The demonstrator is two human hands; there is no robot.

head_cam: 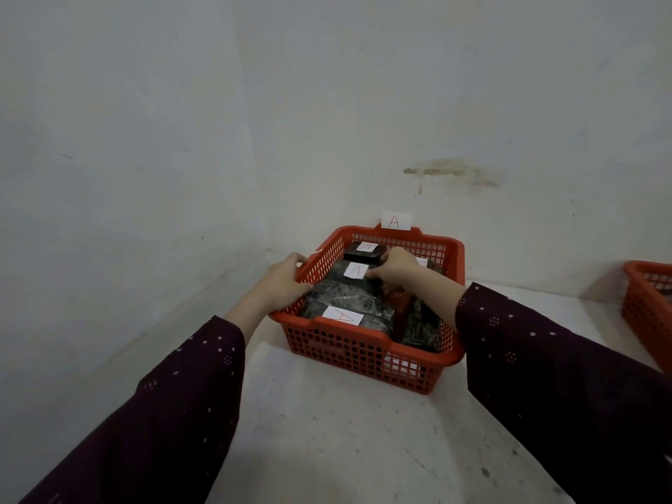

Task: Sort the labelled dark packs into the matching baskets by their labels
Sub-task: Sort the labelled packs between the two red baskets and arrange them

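A red mesh basket (pixel 363 352) stands on the white surface in the corner, with a paper tag marked A (pixel 395 221) at its back rim. Several dark packs lie inside, each with a white label marked A; one label (pixel 342 315) is near the front. My left hand (pixel 282 281) grips the basket's left rim. My right hand (pixel 398 266) reaches into the basket, its fingers curled on the middle dark pack (pixel 354 272) next to its label. The packs under my right hand and wrist are partly hidden.
A second red basket (pixel 645 303) shows at the right edge, mostly cut off. White walls meet in a corner just behind and left of the first basket. The white surface (pixel 327 431) stretches toward me between my dark dotted sleeves.
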